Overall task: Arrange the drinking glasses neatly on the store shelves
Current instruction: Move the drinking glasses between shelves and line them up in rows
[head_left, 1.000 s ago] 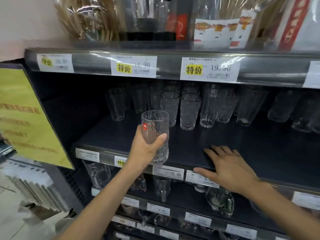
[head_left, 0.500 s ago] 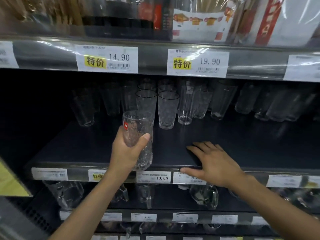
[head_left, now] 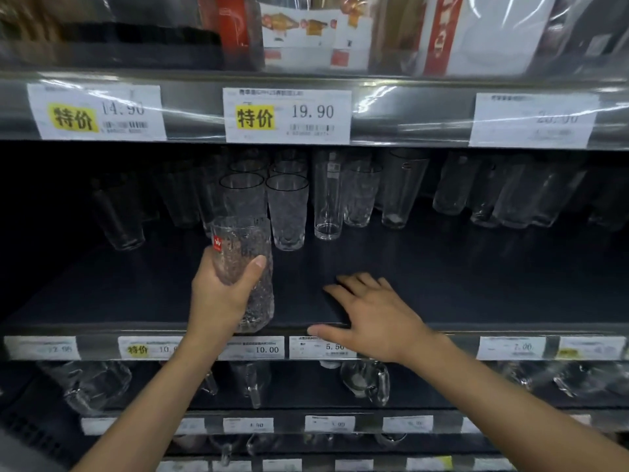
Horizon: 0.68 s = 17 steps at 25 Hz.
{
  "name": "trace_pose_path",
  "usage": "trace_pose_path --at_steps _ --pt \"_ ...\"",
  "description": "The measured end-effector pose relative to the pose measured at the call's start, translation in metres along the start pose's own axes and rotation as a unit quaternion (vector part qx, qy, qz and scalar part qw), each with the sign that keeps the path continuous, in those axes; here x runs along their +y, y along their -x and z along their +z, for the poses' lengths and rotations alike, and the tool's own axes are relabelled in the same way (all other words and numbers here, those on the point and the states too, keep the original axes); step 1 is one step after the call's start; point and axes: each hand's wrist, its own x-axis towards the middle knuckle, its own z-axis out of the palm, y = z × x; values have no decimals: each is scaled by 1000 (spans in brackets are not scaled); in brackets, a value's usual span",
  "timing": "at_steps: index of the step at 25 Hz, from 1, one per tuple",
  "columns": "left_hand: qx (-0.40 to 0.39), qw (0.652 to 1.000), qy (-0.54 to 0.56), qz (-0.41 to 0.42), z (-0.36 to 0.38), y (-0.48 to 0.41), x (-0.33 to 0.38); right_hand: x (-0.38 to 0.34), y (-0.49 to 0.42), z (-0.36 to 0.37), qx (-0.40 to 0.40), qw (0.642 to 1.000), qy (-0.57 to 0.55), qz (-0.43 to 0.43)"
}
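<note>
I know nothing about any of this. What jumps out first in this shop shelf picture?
The left hand grips a textured glass with a red sticker at the front of the dark middle shelf, while the right hand lies flat on that shelf's edge. Behind stand rows of clear glasses, and above hangs a yellow-marked price tag reading 19.90.

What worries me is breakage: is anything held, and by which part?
The left hand grips the glass round its lower half; the right hand holds nothing, resting on the shelf.

Dark store shelf (head_left: pixel 442 287), rows of clear drinking glasses (head_left: pixel 326 199) standing upright along its back, price tags (head_left: pixel 320 347) on its front edge
</note>
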Motion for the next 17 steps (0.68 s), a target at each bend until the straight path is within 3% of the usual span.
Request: trace_pose_path --at_steps 9,12,17 --pt "11 999 -31 -16 21 2 5 13 3 -1 -18 999 -18 -39" --pt "-73 995 -65 -33 41 2 12 43 20 -7 -45 997 -10 -56" --pt "-194 978 -68 -23 95 0 9 97 59 -13 -31 999 39 15"
